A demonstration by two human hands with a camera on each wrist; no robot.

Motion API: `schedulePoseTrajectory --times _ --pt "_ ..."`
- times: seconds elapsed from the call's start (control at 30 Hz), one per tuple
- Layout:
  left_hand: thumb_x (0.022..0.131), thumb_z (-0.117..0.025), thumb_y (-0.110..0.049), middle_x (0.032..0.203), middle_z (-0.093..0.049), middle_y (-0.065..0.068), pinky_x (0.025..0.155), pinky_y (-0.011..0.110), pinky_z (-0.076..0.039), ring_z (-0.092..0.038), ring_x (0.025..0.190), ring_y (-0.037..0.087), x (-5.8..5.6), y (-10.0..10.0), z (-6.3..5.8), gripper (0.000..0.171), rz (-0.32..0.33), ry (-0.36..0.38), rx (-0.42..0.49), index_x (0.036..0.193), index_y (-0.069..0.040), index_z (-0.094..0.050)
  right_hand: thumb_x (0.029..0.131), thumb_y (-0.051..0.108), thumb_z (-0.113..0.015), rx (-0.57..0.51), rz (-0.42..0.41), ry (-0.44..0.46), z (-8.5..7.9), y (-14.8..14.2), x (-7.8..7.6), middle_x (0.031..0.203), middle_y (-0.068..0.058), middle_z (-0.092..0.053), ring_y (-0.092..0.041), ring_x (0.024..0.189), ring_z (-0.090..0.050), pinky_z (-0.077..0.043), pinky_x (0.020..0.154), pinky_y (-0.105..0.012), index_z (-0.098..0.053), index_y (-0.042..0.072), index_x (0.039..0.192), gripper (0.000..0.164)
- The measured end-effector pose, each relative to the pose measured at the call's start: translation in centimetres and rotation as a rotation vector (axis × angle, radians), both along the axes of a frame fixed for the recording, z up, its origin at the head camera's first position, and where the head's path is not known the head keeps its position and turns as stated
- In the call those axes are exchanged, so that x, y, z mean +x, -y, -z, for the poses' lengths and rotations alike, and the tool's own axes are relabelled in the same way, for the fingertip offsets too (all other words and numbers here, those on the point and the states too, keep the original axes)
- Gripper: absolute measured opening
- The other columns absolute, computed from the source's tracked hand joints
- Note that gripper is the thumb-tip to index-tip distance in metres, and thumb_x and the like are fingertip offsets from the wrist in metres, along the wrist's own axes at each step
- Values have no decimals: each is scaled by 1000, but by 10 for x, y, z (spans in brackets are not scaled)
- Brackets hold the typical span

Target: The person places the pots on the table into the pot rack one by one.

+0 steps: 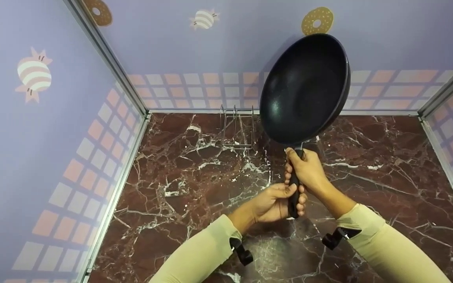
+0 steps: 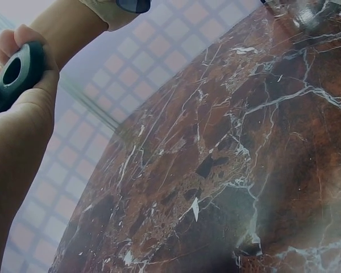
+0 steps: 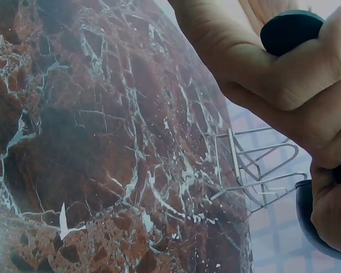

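Observation:
A black frying pan (image 1: 305,86) is held up over the marble-patterned table, tilted so its dark inside faces the head camera. My right hand (image 1: 307,167) grips the upper part of its handle, close to the pan body, with the thumb along the top. Lower down, my left hand (image 1: 275,202) wraps round the same handle near its end. In the left wrist view, the handle's end (image 2: 37,71) with its hanging hole pokes out of the left hand. The right wrist view has the right fingers (image 3: 284,79) curled round the handle, with a bit of the pan's rim (image 3: 307,222) below.
A wire rack (image 1: 237,129) stands at the back of the marble-patterned table (image 1: 195,188), left of the pan. Purple walls (image 1: 163,39) with sweets and checks enclose the back and both sides. Black wrist mounts (image 1: 244,253) sit on both sleeves.

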State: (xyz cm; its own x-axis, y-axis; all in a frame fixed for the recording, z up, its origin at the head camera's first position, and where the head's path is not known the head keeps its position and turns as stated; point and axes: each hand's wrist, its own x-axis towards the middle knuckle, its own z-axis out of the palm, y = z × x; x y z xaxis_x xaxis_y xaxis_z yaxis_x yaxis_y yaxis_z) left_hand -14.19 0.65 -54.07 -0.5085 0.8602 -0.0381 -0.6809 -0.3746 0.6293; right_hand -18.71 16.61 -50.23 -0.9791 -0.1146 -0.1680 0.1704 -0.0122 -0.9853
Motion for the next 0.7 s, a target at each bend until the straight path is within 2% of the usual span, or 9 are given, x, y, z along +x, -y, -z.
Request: schedulePoseTrajectory --times 0.13,0.23,0.37,0.53,0.7 --pt "119 -26 -17 95 -65 -3 85 25 -57 -61 83 8 -1 3 -1 35 -3 -19 16 113 -16 -60 113 27 -62 -35 -6 18 -1 4 -1 58 2 -59 -14 45 -61 -60 47 -30 -54 5 85 37" --pt "119 -30 -21 95 -61 -4 83 24 -54 -58 82 8 -2 5 1 29 8 -48 39 112 -16 -59 108 18 -68 -99 1 46 -2 9 -1 57 3 -56 -12 44 -59 -57 45 -27 -54 7 84 30" --pt "114 -40 -29 94 -57 -5 82 23 -51 -54 83 7 -3 7 5 19 45 -96 89 113 -17 -55 104 7 -71 -171 0 87 -5 13 1 55 4 -54 -11 43 -56 -54 44 -25 -53 10 80 30" --pt "109 -51 -33 93 -56 -7 82 23 -49 -52 82 6 -3 11 8 16 70 -122 150 115 -18 -52 104 9 -74 -200 -5 120 -10 18 3 57 4 -57 -10 43 -59 -55 44 -24 -53 11 85 28" --pt "108 -53 -35 93 -56 -7 81 23 -49 -52 82 6 -5 14 10 18 82 -136 179 114 -18 -52 104 13 -76 -196 -1 118 -13 22 4 56 5 -55 -10 41 -54 -50 41 -23 -50 11 88 31"
